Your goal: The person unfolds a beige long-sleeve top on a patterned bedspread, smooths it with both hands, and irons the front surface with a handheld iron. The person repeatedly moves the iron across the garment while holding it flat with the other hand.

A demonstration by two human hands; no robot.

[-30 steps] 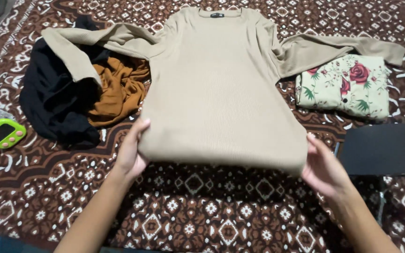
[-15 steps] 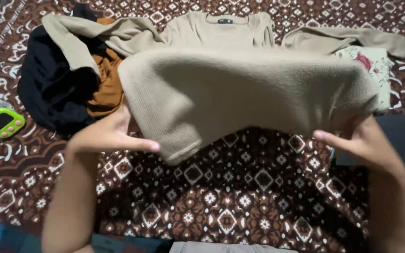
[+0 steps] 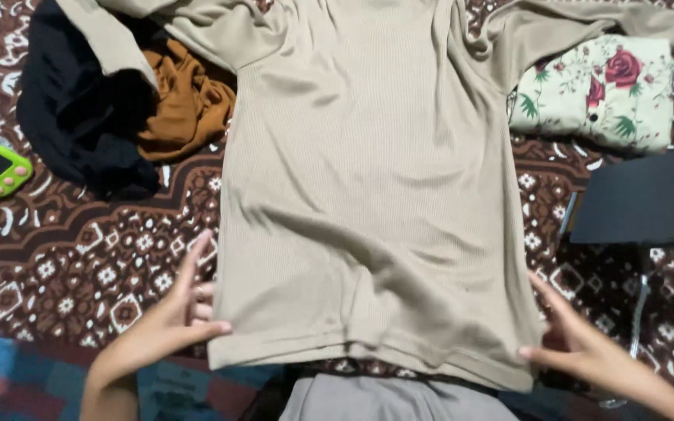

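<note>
Fingers [image 3: 196, 265] of my left hand [image 3: 167, 323] pinch the beige sweater's [image 3: 368, 195] lower left hem corner; it lies flat on the patterned rug [image 3: 79, 265], between black and orange clothes [image 3: 118, 109] and a floral garment [image 3: 598, 93]. My right hand [image 3: 579, 343] grips the lower right corner.

Patterned brown rug [image 3: 79, 257] bears beige top [image 3: 368, 195], clothes.
</note>
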